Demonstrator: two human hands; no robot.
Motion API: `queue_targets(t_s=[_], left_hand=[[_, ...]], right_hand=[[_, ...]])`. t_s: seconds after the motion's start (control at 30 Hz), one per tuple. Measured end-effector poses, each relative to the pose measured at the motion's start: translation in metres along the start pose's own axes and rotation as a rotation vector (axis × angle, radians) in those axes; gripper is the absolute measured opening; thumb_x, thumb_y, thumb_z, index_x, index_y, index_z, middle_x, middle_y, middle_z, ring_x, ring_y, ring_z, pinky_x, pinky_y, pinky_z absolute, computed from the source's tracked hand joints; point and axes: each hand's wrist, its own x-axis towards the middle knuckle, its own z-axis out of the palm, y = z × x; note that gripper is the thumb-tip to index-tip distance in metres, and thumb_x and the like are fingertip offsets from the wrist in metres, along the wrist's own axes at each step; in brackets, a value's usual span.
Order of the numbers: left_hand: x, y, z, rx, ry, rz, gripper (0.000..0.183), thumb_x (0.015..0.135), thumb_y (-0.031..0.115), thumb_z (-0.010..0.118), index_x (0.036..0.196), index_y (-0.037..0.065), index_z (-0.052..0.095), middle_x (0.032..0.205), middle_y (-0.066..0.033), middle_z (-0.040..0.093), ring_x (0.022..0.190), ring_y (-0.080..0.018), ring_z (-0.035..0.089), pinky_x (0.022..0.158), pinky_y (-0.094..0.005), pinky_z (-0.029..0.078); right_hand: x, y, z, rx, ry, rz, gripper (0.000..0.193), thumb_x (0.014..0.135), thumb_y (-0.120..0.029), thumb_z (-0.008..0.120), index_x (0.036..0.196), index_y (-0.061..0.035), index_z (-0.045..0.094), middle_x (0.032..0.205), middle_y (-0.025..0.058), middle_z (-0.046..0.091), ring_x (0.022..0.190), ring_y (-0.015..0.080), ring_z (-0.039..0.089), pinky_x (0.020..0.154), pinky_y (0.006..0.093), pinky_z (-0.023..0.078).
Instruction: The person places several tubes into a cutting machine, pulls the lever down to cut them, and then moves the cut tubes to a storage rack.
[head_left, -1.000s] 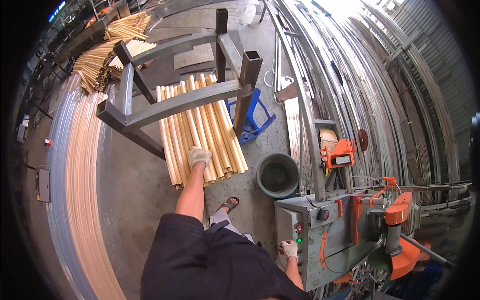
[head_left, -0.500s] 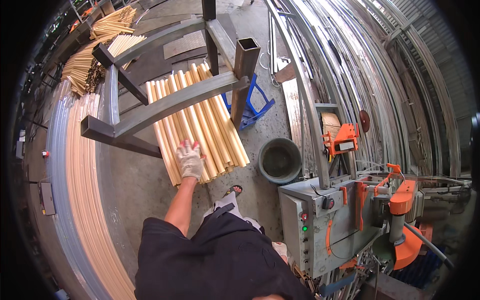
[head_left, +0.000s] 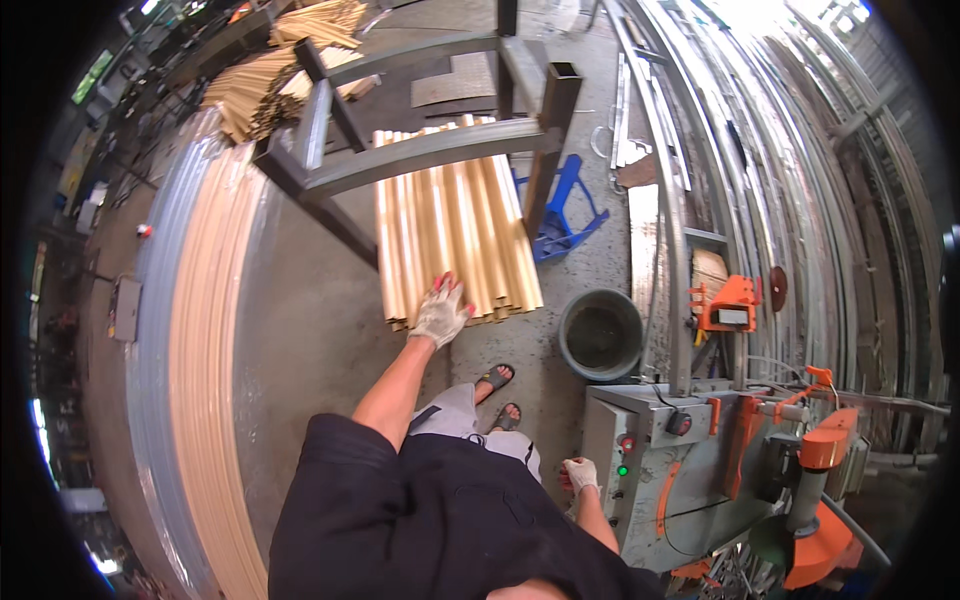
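Gold-coloured metal tubes (head_left: 455, 220) lie side by side in a stack within a dark steel frame (head_left: 420, 155). My left hand (head_left: 440, 312), in a pale work glove with red fingertips, rests on the near ends of the tubes at the stack's left side. Its fingers are spread over them, not wrapped round any one. Low beside my body, my right hand (head_left: 580, 474) wears a similar glove. Its fingers are curled in, and nothing shows in them. It is nearest to the grey cutting machine (head_left: 640, 450), whose front panel carries red and green buttons.
A dark round bucket (head_left: 600, 335) stands right of the stack, with a blue plastic stool (head_left: 568, 215) beyond it. Long wrapped tubes (head_left: 200, 350) line the left floor. More gold tubes (head_left: 240, 90) are heaped far left. Long metal profiles (head_left: 780, 170) fill the right.
The view has shifted, so the stack and frame appear farther right and higher. My right hand has come more fully into sight by the machine. My left hand stays on the tubes.
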Motion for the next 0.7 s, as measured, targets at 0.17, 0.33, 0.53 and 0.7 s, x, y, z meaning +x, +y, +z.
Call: queue_targets(t_s=[0.17,0.33,0.53,0.7], left_hand=[[-0.016,0.035,-0.067,-0.372,0.144,0.207,0.039,0.087,0.031,0.061,0.111,0.001,0.065,0.106,-0.0235,0.065,0.100,-0.0369,0.063,0.090,-0.0449,0.049],[-0.037,0.090,-0.186,-0.154,-0.309,0.780,0.038,0.091,0.043,0.056,0.099,0.008,0.069,0.089,-0.0145,0.070,0.087,-0.0352,0.066,0.077,-0.0473,0.051],[-0.087,0.075,-0.362,-0.014,0.141,0.720,0.039,0.091,0.045,0.057,0.108,0.012,0.066,0.091,-0.0105,0.071,0.085,-0.0274,0.067,0.075,-0.0414,0.053],[-0.146,-0.035,-0.437,-0.047,0.244,0.469,0.044,0.092,0.047,0.056,0.117,0.012,0.060,0.091,-0.0112,0.070,0.079,-0.0249,0.065,0.070,-0.0396,0.054]], right_hand=[[0.031,-0.036,0.012,-0.369,-0.092,-0.159,0.018,0.083,-0.017,0.061,0.088,-0.0001,0.064,0.069,0.0094,0.063,0.048,0.0200,0.059,0.041,0.0332,0.045],[0.025,-0.100,0.056,-0.839,-0.114,-0.438,0.024,0.081,-0.020,0.065,0.089,0.0027,0.070,0.073,0.0102,0.066,0.062,0.0187,0.064,0.054,0.0344,0.050],[-0.007,-0.146,0.159,-1.062,-0.235,-0.459,0.025,0.082,-0.020,0.066,0.092,0.0024,0.070,0.077,0.0113,0.068,0.066,0.0197,0.066,0.057,0.0346,0.051],[-0.024,-0.180,0.252,-1.220,-0.372,-0.444,0.025,0.082,-0.020,0.065,0.093,0.0018,0.071,0.079,0.0118,0.069,0.066,0.0202,0.066,0.057,0.0344,0.051]])
